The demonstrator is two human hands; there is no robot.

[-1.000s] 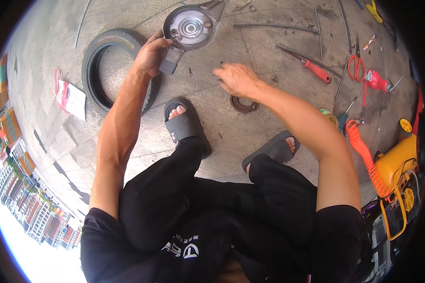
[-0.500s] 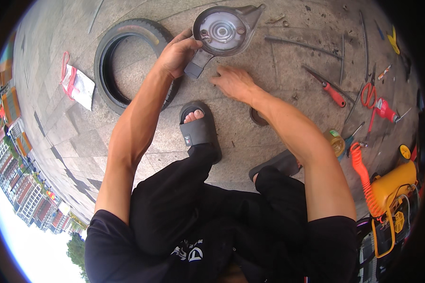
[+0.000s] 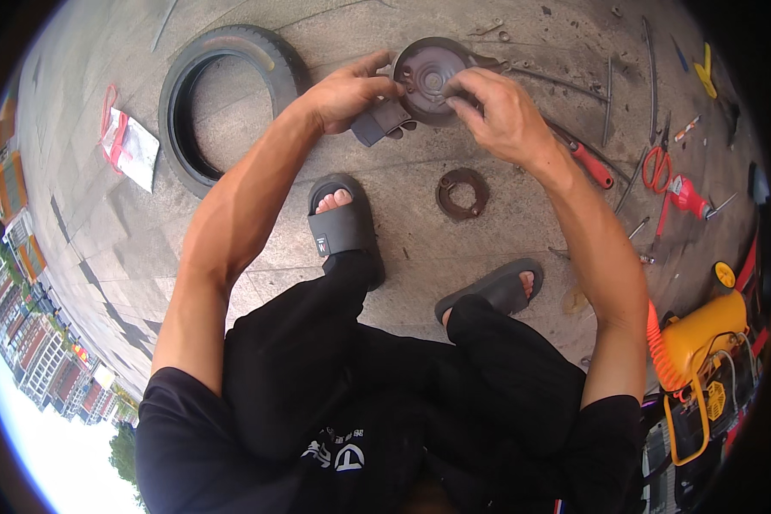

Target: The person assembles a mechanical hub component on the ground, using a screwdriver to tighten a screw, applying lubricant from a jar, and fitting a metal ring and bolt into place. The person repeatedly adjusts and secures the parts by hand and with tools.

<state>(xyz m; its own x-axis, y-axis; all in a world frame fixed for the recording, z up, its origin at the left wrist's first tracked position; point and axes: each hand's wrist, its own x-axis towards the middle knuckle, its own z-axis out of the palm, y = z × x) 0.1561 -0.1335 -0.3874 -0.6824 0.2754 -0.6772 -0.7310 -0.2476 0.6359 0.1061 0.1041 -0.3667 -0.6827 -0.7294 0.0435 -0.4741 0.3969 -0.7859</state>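
Observation:
A round, dished metal brake cover (image 3: 409, 62) with a side arm is held above the paving. My left hand (image 3: 349, 96) grips it at its left edge, thumb on the rim, beside a flat grey tab (image 3: 370, 130). My right hand (image 3: 503, 116) reaches over the cover's right side, thumb and fingertips pinched close to its hub. Whatever lies between those fingertips, if anything, is too blurred to make out. On the ground below sits a rusty brown ring (image 3: 463, 194), apart from both hands.
A black tyre (image 3: 176, 128) lies left, beyond it a white packet (image 3: 134, 158) with red straps. To the right are a red-handled tool (image 3: 593, 167), red scissors (image 3: 657, 169), dark rods and a yellow air compressor (image 3: 702, 332). My sandalled feet (image 3: 344, 224) stand close below.
My right hand has risen from near the ground to the cover's right side. The cover has shifted right and slightly nearer in my left hand. The brown ring is now uncovered.

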